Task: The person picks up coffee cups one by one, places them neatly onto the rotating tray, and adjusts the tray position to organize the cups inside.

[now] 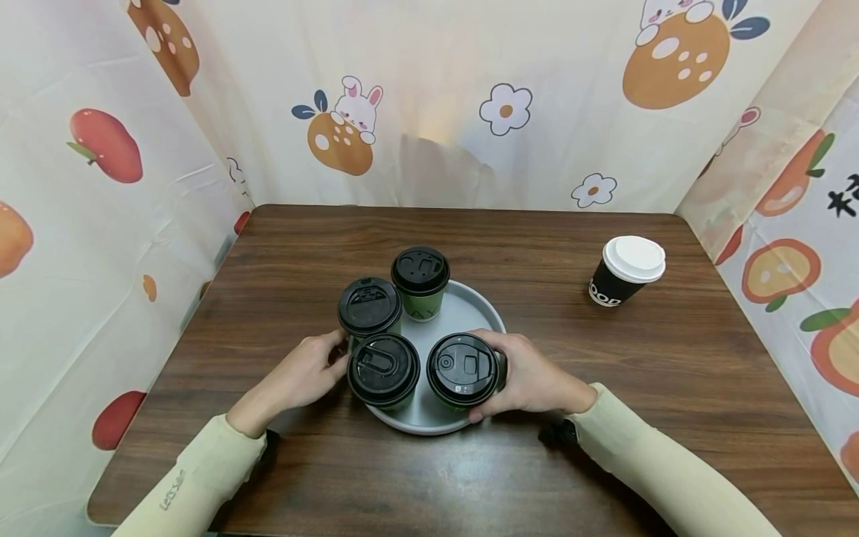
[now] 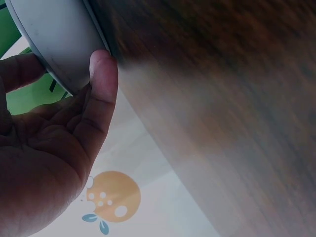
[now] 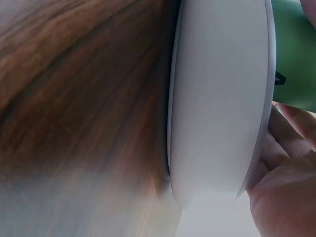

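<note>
A round light-grey tray bears several green paper cups with black lids. My left hand is at the tray's left edge; in the left wrist view its fingers grip the tray wall beside a green cup. At the front right, my right hand curls round a cup, thumb on its near side. Another cup stands at the front left, one behind it, and one at the back. In the right wrist view, the right hand partly shows beyond the tray wall.
A black paper cup with a white lid stands apart at the back right of the brown wooden table. Printed curtains enclose the table at the back and sides.
</note>
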`<state>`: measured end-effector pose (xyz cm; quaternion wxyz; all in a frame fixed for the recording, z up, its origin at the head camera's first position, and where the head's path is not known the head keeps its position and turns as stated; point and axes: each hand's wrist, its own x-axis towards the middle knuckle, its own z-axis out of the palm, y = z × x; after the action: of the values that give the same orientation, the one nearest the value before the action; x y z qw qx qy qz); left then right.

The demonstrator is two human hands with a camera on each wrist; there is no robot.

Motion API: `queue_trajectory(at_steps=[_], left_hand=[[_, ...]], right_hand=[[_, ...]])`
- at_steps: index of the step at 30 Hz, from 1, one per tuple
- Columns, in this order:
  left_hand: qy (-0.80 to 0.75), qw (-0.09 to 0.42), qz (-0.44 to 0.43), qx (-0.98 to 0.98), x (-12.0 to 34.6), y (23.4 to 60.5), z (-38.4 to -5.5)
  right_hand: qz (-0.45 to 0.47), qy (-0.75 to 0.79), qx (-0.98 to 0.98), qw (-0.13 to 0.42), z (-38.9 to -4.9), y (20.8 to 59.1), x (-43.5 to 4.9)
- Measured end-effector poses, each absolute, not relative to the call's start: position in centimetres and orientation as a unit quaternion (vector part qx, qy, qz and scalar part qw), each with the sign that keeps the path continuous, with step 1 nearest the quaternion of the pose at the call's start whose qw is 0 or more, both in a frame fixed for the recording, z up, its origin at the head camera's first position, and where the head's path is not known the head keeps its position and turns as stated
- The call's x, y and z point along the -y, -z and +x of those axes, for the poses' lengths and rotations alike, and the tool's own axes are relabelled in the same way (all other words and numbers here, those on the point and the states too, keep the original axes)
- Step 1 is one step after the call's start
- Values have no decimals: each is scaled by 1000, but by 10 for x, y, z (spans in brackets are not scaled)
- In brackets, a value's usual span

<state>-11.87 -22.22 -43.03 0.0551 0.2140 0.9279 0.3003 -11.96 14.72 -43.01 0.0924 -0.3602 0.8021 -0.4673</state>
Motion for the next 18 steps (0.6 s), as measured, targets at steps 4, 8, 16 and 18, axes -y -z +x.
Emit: queue_trajectory(at_steps=[4,8,16,18], left_hand=[[-300,54,215,-928,222,430,-119],[-301,54,216,-927,222,431,-119],[-308,56,216,-925,221,430,-118],[-309,57,216,-924,221,429,-118]], right_hand=[[-364,469,-798,101,-120,429,-149],[-366,474,-794,102,-120,425,-153],[-361,469,-799,105,-123,416,-166],[-360,468,-800,106,-123,414,-169]])
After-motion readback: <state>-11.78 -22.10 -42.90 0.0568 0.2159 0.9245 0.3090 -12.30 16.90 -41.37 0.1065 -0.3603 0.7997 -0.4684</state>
